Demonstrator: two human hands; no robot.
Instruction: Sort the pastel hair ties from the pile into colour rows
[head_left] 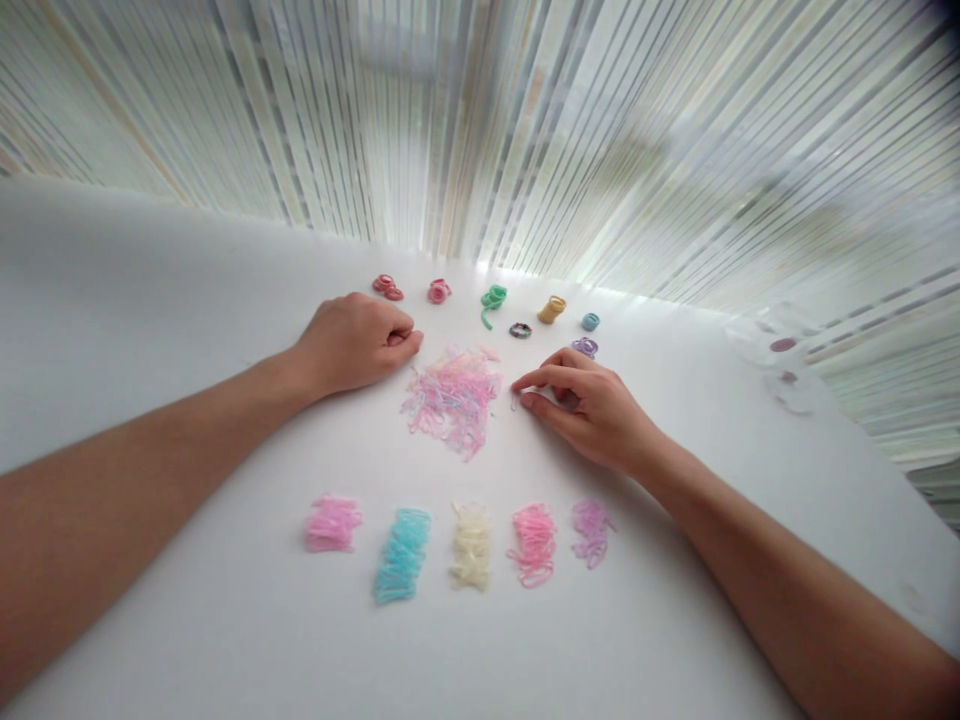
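Elastics (402, 556) in front-to-back blue strip

Heaped, tangled elastic bands (452, 400) (seemingly mostly pink).

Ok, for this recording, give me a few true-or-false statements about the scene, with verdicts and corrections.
1. The left hand rests curled beside a mixed pile of small elastic hair bands. True.
2. The right hand grips scissors. False: no scissors are in view; it sits at the pile's right edge.
3. Five sorted bunches of bands lie in a row nearer the person than the pile. True.
4. The aqua bunch is rightmost in that row. False: it is second from the left; the lilac bunch is rightmost.
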